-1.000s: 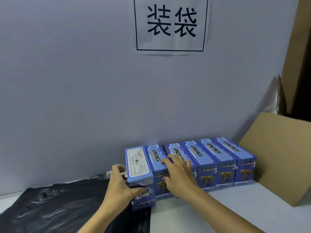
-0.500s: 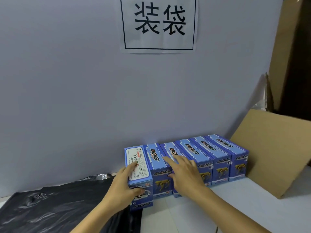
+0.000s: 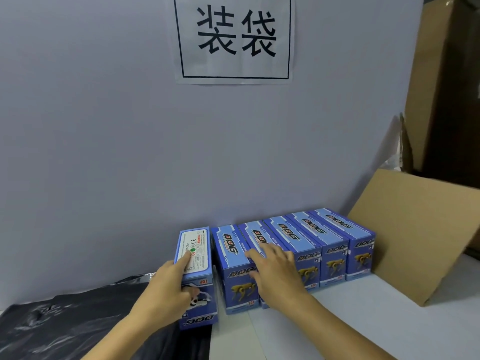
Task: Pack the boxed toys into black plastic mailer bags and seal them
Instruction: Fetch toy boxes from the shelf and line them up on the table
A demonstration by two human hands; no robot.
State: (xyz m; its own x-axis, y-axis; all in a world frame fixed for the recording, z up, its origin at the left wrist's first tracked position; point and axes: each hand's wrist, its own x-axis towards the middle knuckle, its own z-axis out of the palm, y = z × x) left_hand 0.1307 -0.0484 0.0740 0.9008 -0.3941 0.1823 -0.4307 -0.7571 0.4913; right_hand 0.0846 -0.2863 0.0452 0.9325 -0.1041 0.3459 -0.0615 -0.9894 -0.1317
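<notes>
Row of blue "DOG" toy boxes (image 3: 306,242) stood against the grey-white wall (image 3: 104,139), sides touching, on a white table (image 3: 376,320). One more, the leftmost box (image 3: 196,255), sat upside down, its white warning label facing up and the "DOG" print inverted on the front; a narrow gap separated it from the row. Its near lower edge overlapped the black mailer bags (image 3: 65,323), which lay flat and crinkled on the table's left side.

Left hand (image 3: 168,289) gripped the leftmost box: index finger lay along the label on top, thumb pressed on the front face, other fingers hidden behind the box's left side. Right hand (image 3: 275,274) lay flat with fingers spread and straight across the tops and front edges of the second and third boxes of the row, holding nothing.

Cardboard sheet (image 3: 415,229) leaned at the right end of the row. Paper sign (image 3: 235,38) with two black characters was fixed high on the wall.
</notes>
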